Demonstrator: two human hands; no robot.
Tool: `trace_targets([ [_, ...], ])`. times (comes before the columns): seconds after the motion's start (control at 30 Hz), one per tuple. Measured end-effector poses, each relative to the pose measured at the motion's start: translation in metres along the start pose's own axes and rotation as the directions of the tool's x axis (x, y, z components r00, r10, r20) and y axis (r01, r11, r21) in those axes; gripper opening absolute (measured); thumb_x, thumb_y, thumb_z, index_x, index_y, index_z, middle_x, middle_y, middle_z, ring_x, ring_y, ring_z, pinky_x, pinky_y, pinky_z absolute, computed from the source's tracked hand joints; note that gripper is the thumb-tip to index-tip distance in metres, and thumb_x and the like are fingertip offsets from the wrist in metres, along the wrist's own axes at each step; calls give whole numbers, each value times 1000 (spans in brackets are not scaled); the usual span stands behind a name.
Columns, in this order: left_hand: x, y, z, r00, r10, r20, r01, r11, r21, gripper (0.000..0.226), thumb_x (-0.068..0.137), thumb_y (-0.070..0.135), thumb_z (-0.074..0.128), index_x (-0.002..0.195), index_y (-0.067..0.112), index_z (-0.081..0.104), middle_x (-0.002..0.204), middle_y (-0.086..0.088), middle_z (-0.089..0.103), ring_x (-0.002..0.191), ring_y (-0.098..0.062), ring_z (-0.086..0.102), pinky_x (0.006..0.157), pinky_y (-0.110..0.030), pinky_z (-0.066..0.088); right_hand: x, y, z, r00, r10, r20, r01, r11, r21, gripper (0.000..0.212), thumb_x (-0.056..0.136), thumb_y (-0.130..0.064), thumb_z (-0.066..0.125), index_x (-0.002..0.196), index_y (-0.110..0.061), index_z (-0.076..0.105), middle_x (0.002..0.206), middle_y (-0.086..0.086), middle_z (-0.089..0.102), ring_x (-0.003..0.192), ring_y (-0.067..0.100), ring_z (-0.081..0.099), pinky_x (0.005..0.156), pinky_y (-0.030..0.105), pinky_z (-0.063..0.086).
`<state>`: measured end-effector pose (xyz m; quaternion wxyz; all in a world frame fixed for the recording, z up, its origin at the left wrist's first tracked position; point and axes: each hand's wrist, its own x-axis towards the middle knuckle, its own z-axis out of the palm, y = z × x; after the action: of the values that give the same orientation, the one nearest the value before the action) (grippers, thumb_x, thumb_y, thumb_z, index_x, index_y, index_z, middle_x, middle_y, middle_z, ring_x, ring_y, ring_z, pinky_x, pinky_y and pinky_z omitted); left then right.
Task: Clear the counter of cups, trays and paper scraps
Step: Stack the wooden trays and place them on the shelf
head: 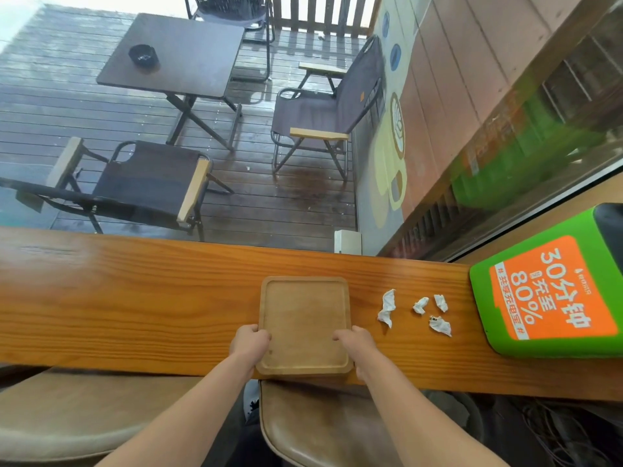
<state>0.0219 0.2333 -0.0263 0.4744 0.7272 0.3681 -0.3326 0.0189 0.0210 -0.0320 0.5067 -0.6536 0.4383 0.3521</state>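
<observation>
An empty rectangular wooden tray (303, 318) lies on the long wooden counter (135, 298), its near end reaching the counter's front edge. My left hand (250, 342) grips the tray's left rim near the front, thumb on top. My right hand (358, 345) grips the right rim opposite it. Several crumpled white paper scraps lie on the counter to the right of the tray: a long one (387, 307), a small one (420, 305), another (441, 302) and one with a dark speck (440, 325). No cup is in view.
A green and orange box (553, 298) with printed text sits at the counter's right end. A brown padded stool seat (320, 426) stands just below the tray. Behind the window are a dark table (175, 52) and folding chairs (323, 112).
</observation>
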Motion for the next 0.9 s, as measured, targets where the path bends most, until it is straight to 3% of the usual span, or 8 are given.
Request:
trace_targets([
  [0.13, -1, 4, 0, 999, -28, 22, 27, 999, 25, 44, 96, 13, 51, 140, 6, 51, 130, -14, 61, 117, -31, 57, 103, -48, 48, 0, 3, 1, 1000, -13, -16, 12, 999, -53, 73, 93, -17, 62, 155, -11, 22, 157, 10, 33, 142, 31, 33, 110, 42, 35],
  [0.3, -2, 1, -3, 998, -14, 58, 14, 1000, -3, 37, 97, 8, 49, 133, 6, 58, 115, -9, 65, 110, -28, 60, 101, -45, 49, -4, 17, 1, 1000, -19, -25, 16, 992, -122, 66, 92, -13, 60, 152, -10, 32, 151, 8, 44, 136, 29, 42, 110, 41, 39],
  [0.43, 1, 6, -6, 995, -73, 65, 76, 996, -46, 43, 97, 8, 51, 140, 3, 51, 137, -17, 56, 127, -34, 50, 110, -49, 40, -10, 14, -1, 1000, 7, -8, -8, 994, -111, 62, 93, -12, 59, 150, -10, 36, 149, 8, 46, 134, 29, 43, 109, 41, 40],
  [0.6, 10, 15, -8, 995, -95, 42, 100, 986, -135, 19, 97, 24, 58, 101, 6, 63, 125, -18, 64, 115, -35, 59, 103, -50, 47, -5, -1, -6, 999, 16, -29, -19, 995, -97, 51, 92, -20, 62, 140, -7, 47, 140, 11, 52, 126, 31, 49, 89, 35, 43],
  [0.67, 13, 16, -6, 997, -75, -16, 74, 993, -88, 29, 95, 33, 59, 107, 7, 65, 117, -13, 66, 106, -32, 61, 99, -48, 50, -1, -5, -1, 997, -7, -73, 2, 997, -73, 53, 92, -27, 61, 139, -7, 49, 138, 10, 54, 125, 30, 50, 88, 36, 44],
  [0.77, 14, 20, -1, 995, -100, -28, 97, 991, -91, 52, 90, 40, 62, 127, 5, 60, 121, -14, 65, 109, -35, 60, 98, -48, 51, 2, -5, 7, 989, -23, -144, 16, 999, -51, 58, 91, -35, 61, 141, -8, 49, 139, 10, 53, 126, 31, 49, 96, 40, 45],
  [0.9, 16, 22, -1, 989, -142, -35, 134, 975, -175, 64, 86, 45, 65, 133, 4, 54, 124, -17, 63, 112, -36, 60, 99, -49, 50, 4, -6, 8, 988, 4, -156, -5, 1000, -7, 53, 91, -38, 60, 134, -8, 54, 132, 10, 57, 112, 27, 52, 84, 36, 43],
])
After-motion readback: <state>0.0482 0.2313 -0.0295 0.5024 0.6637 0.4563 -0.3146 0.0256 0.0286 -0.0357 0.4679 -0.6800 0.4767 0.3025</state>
